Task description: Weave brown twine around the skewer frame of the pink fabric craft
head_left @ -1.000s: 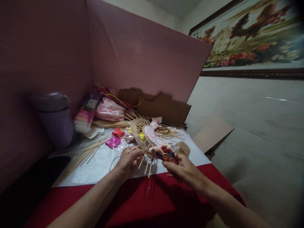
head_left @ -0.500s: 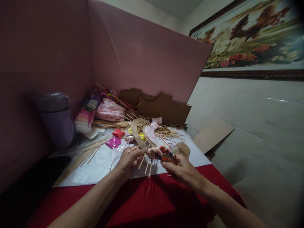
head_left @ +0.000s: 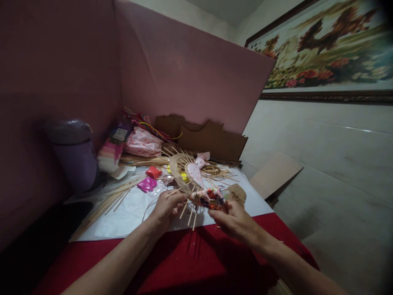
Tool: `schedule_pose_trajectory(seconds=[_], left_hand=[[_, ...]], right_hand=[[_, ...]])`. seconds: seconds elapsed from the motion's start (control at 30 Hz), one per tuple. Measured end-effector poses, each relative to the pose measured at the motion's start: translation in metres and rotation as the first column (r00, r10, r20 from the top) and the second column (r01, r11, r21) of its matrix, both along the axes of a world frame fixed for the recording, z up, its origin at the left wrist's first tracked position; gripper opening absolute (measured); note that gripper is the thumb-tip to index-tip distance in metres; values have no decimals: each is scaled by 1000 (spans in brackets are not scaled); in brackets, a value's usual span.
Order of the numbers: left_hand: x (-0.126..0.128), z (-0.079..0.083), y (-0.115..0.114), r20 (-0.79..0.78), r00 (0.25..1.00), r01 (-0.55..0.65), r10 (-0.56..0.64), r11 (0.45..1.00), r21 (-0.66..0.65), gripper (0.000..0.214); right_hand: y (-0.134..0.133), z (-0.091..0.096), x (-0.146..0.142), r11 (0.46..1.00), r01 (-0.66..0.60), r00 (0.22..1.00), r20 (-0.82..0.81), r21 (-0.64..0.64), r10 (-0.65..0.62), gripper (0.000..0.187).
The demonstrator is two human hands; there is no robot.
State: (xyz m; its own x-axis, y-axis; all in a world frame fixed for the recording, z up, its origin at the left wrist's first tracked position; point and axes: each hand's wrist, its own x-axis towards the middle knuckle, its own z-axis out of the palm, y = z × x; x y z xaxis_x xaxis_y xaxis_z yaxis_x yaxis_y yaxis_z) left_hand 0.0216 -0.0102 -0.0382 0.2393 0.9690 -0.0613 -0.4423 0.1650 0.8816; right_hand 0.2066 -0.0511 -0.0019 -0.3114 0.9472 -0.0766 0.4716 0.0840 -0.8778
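Observation:
My left hand [head_left: 165,207] is closed on the lower left edge of a round twine-wrapped craft ring [head_left: 176,171] with thin wooden sticks poking out all round it. A white heart-like patch with pink dots [head_left: 194,173] sits inside the ring, with a dotted bow [head_left: 201,162] beside it. In my right hand [head_left: 235,217] is a glue gun [head_left: 208,197] with a floral pattern and a small red light. Its front end points left, at the ring's lower edge near my left fingers. Whether the tip touches the ring cannot be made out.
Loose wooden sticks [head_left: 107,205] lie at the left on a white sheet [head_left: 119,223] over a red cloth [head_left: 184,262]. Magenta [head_left: 147,184] and red packets [head_left: 153,172] lie near the ring. A purple bin [head_left: 73,159] stands left; cut cardboard [head_left: 208,139] leans behind.

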Motion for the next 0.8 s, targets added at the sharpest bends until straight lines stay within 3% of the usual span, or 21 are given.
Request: schedule_pose_trajectory(seconds=[0.47, 0.67, 0.8], left_hand=[[0, 0, 0, -18, 1000, 2, -2, 1000, -18, 14], [0, 3, -1, -11, 1000, 3, -4, 1000, -13, 13], [2, 5, -1, 19, 1000, 8, -8, 1000, 1, 12]], right_hand=[[-1, 0, 0, 1000, -2, 1000, -15, 9, 2, 24], [-4, 0, 0, 999, -14, 996, -86, -31, 11, 22], [-8, 3, -2, 998, 46, 985, -163, -41, -52, 29]])
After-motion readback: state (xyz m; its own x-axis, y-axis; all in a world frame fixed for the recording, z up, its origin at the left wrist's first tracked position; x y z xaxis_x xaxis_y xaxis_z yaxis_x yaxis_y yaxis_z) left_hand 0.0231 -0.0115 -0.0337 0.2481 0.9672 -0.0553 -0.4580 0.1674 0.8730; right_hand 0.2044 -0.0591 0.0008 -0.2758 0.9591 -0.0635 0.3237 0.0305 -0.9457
